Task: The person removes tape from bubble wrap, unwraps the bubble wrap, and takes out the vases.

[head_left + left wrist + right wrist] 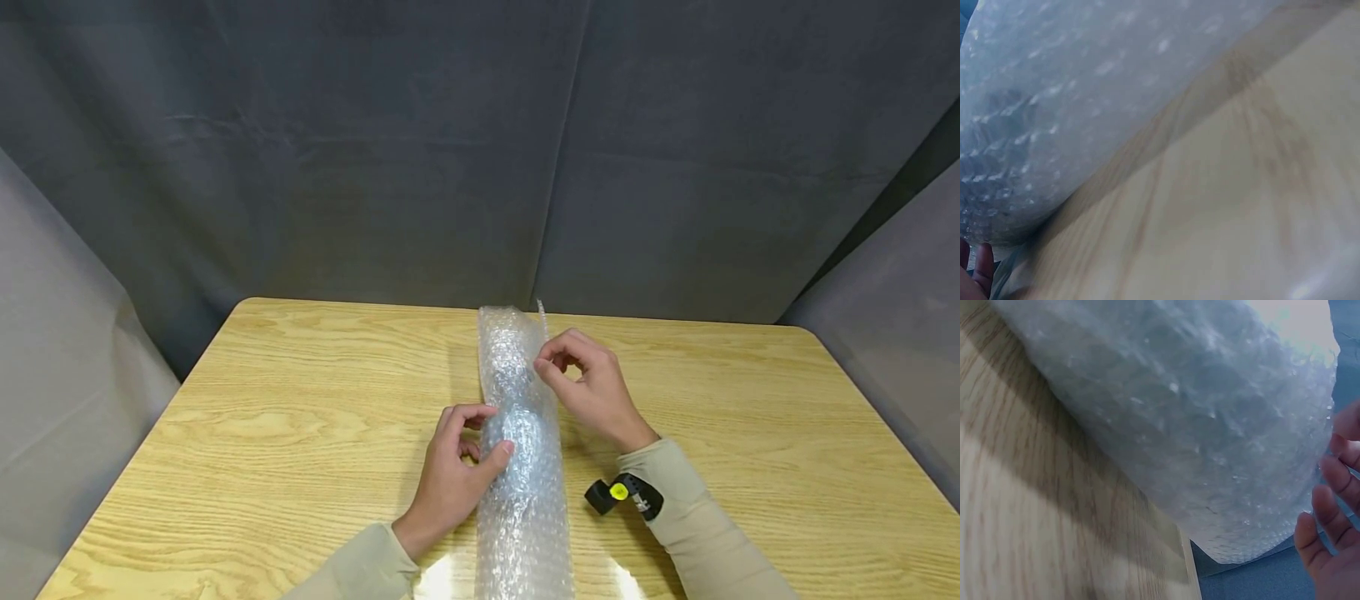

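Note:
A long roll of clear bubble wrap point(525, 533) runs front to back along the middle of the table, with a bluish object point(517, 446) showing dimly inside it. Its kind is hidden by the wrap. My left hand point(453, 475) grips the wrap from the left side, thumb on top and curved fingers at its edge. On the right, thumb and index finger of my right hand point(588, 383) pinch the wrap's loose edge near the far end. The right wrist view shows the bubbly surface point(1179, 425) close up, with the right fingers point(1329, 519) beside its edge.
The wooden table point(300, 400) has rounded far corners. A dark grey curtain point(375, 167) hangs behind it, with pale cloth point(60, 375) at the left side. A black strap with a yellow-marked device point(618, 492) sits on the right wrist.

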Demonstrator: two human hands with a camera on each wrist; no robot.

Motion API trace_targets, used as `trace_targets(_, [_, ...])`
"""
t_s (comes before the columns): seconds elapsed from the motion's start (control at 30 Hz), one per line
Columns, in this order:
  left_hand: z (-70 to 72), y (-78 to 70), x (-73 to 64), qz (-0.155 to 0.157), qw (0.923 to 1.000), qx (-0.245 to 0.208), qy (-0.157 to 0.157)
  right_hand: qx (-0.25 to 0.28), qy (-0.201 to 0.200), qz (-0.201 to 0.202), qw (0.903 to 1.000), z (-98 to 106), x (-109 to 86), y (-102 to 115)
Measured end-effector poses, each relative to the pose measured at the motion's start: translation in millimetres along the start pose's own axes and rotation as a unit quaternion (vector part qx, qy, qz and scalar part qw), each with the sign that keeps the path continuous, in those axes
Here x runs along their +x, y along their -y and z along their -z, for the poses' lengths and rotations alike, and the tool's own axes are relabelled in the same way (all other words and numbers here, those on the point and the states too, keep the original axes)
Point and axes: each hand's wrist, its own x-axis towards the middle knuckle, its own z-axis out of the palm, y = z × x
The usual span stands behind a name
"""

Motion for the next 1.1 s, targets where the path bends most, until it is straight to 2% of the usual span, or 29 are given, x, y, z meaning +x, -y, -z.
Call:
trace_targets(0.2, [0.2,-0.2,0.2,0.000,1.0000,0.004,0.001,0.017,0.000,0.001,0.9999,0.0,0.0,1.5])
trace_targets(0.57, [0.0,-0.3,0.4,-0.001,1.0000,0.004,-0.001,-0.003,0.008,-0.015,0.9998,-0.3,-1.0,-1.7])
trace_targets(1.1, [0.0,0.4,0.1,-0.004,1.0000,0.005,0.001,0.004,0.005,-0.022,0.9997,1.2,-0.8,-0.6])
